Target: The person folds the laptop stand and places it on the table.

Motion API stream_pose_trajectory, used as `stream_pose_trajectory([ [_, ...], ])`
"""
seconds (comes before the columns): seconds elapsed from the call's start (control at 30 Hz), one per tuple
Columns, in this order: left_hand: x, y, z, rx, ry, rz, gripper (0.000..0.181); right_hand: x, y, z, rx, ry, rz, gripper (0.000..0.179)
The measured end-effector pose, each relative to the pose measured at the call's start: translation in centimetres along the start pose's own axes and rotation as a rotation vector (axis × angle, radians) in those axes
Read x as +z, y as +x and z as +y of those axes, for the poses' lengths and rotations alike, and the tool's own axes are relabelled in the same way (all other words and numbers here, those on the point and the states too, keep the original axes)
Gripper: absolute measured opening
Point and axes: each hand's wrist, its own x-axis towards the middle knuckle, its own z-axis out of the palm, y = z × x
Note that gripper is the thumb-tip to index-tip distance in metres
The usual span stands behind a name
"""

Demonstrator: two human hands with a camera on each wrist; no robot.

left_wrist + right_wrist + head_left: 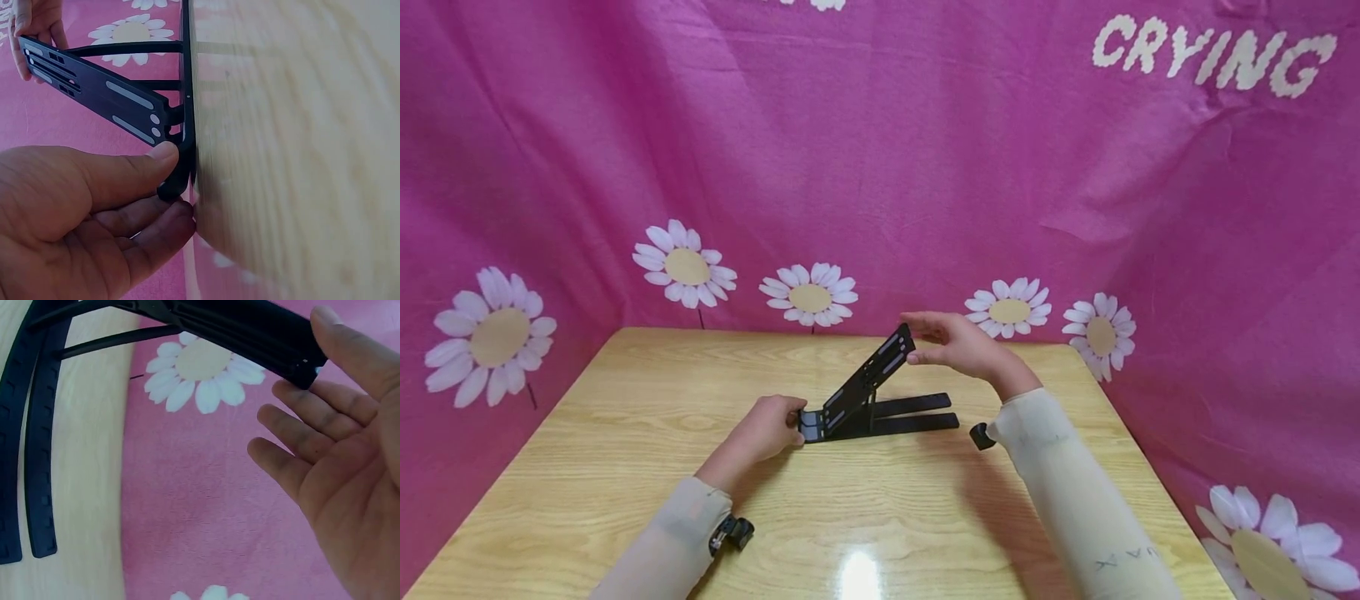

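A black folding laptop stand (868, 379) with grey pads stands on the table, its upper panel tilted up to the right. Two notched base legs (40, 456) lie along the tabletop, and thin struts (134, 47) run from them to the raised panel. My left hand (767, 429) grips the low front end, thumb on the near corner and fingers around the other side. At the raised end, my right hand (958, 342) holds the panel's top edge between thumb and fingers. In the right wrist view its lower fingers (275, 459) extend free below the panel.
The light wooden table (647, 392) is backed by a pink cloth (880, 167) printed with white daisies and lettering. A small black wrist camera (741, 533) sits by the left sleeve, another black camera (982, 436) by the right sleeve.
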Motion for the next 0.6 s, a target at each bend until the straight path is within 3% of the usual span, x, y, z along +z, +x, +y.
stream_pose_trajectory([
  [0.2,0.0,0.0,-0.2,0.0,0.007,-0.012,0.057,0.4,-0.1,0.7,0.015,0.058,0.037,0.065],
  [0.43,-0.2,-0.2,-0.4,-0.031,0.001,-0.037,0.057,1.1,-0.4,-0.2,0.071,0.067,0.075,0.061],
  [0.6,-0.5,-0.5,-0.3,-0.045,0.007,-0.056,0.057,1.8,-0.8,-0.6,0.064,0.075,0.108,0.06],
])
